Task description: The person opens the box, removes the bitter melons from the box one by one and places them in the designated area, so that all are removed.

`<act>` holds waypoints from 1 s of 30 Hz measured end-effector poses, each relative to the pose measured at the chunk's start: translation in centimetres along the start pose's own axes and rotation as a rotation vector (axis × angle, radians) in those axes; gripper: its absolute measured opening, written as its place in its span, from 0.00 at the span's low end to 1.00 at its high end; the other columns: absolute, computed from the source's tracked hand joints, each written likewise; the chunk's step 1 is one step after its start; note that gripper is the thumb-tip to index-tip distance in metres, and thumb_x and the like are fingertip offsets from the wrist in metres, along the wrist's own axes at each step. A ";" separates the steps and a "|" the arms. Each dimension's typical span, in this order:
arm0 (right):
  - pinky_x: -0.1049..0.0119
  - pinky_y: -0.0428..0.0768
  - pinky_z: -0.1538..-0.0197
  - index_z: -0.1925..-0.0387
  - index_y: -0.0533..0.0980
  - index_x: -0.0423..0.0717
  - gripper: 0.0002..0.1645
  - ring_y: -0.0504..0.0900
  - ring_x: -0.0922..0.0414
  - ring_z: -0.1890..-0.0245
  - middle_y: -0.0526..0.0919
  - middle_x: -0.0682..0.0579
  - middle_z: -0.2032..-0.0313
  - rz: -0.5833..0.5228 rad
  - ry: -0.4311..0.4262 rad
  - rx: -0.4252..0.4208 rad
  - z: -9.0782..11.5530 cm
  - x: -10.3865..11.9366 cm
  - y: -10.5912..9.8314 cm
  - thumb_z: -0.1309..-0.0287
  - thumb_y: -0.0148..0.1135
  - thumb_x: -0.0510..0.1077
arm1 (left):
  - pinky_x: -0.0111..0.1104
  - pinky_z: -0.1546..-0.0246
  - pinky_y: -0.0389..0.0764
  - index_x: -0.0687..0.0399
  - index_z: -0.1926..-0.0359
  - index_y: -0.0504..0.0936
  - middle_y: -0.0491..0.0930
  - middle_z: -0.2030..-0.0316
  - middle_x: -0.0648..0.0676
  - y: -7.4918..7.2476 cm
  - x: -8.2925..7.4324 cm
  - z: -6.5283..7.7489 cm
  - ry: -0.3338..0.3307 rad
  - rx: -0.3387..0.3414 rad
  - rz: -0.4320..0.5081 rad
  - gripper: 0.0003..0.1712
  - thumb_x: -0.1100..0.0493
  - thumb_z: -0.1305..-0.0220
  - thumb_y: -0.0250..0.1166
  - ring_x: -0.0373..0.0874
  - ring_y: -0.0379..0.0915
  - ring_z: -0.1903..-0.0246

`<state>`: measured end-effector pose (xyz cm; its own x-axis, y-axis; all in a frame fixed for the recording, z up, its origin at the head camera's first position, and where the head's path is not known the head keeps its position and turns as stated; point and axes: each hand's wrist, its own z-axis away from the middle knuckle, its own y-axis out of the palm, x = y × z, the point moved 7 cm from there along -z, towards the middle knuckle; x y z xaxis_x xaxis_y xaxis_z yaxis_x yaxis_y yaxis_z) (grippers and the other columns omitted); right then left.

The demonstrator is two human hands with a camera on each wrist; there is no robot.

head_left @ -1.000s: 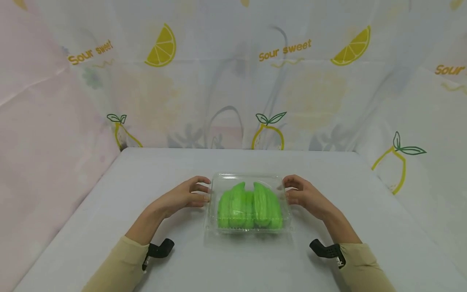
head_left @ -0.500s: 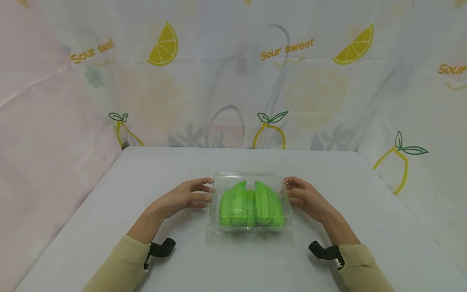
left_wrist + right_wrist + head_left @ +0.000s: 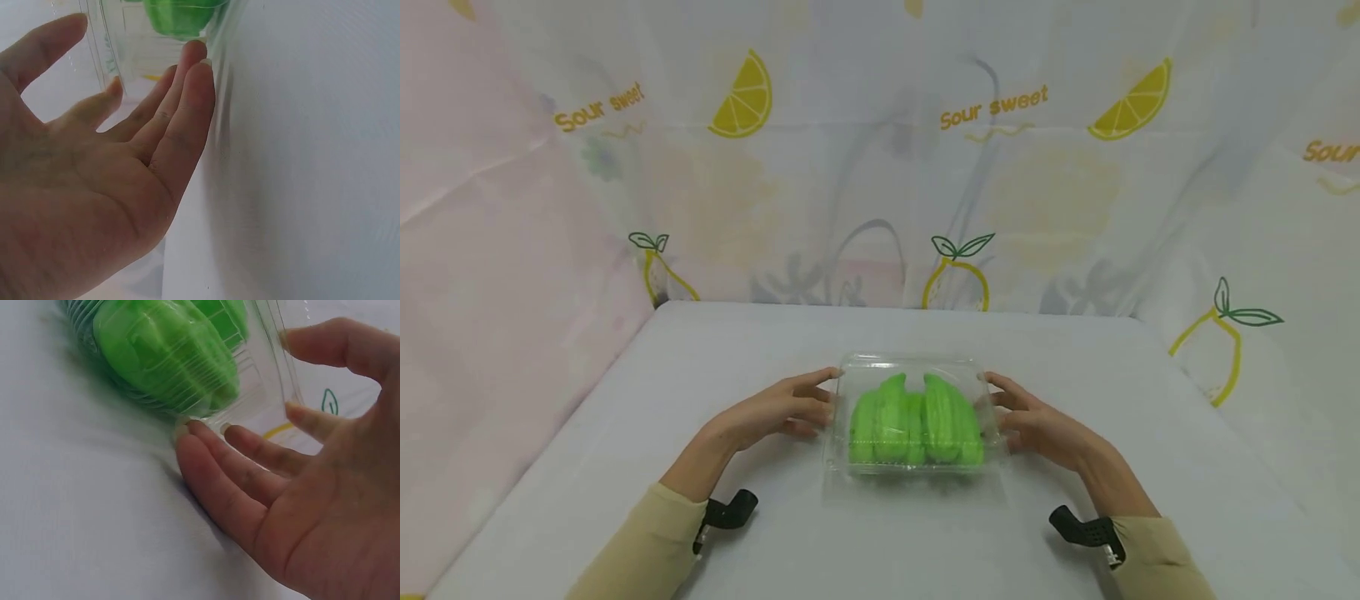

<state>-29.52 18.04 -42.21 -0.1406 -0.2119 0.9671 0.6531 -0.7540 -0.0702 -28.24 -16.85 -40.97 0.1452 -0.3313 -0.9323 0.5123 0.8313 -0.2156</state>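
Observation:
A clear plastic clamshell box (image 3: 912, 365) sits on the white table, its lid down. Inside it stand several bright green, ridged, oblong pieces (image 3: 891, 421), side by side. To its left is my left hand (image 3: 767, 414), fingers reaching to the box's side wall. My right hand (image 3: 1047, 432) mirrors it at the right side. The left wrist view has the fingers (image 3: 187, 119) mostly straight, tips right at the bottom of the box wall. From the right wrist, the fingers (image 3: 219, 481) reach low along the box, with the thumb (image 3: 340, 342) at its rim edge.
A white cloth-covered table (image 3: 910, 550) lies under the box. Behind it hangs a curtain (image 3: 880, 167) printed with lemons and lettering, which also closes off both sides. Black wrist cameras (image 3: 730, 510) sit at both cuffs.
My right hand has shifted slightly toward me and its fingers have straightened. The left index finger stretches further along the box. The box stays in nearly the same place.

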 end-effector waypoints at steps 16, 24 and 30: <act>0.57 0.79 0.47 0.22 0.28 0.68 0.65 0.74 0.49 0.42 0.35 0.30 0.24 0.007 0.045 0.139 1.2 0.2 0.8 0.39 0.64 0.39 | 0.39 0.43 0.79 0.27 0.22 0.34 0.52 0.24 0.61 1.3 -0.2 1.0 -0.019 0.177 -0.118 0.66 0.57 0.44 0.74 0.53 0.69 0.34; 0.61 0.85 0.61 0.22 0.27 0.66 0.62 0.81 0.58 0.63 0.56 0.28 0.32 -0.112 -0.039 0.163 1.0 0.4 1.2 0.38 0.57 0.31 | 0.43 0.42 0.79 0.31 0.21 0.38 0.57 0.26 0.64 1.3 -0.8 1.2 -0.018 0.105 -0.133 0.67 0.59 0.48 0.77 0.55 0.71 0.37; 0.64 0.86 0.65 0.22 0.26 0.61 0.62 0.82 0.61 0.69 0.76 0.45 0.45 -0.191 -0.105 0.201 1.0 0.5 1.3 0.38 0.56 0.29 | 0.46 0.37 0.77 0.37 0.21 0.38 0.56 0.27 0.69 1.7 -1.0 1.2 0.001 0.114 -0.084 0.68 0.62 0.50 0.77 0.63 0.64 0.31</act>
<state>-27.97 17.55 -41.59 -0.2042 -0.0050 0.9789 0.7581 -0.6334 0.1549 -26.50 -15.61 -40.06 0.0967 -0.3975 -0.9125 0.6158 0.7441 -0.2589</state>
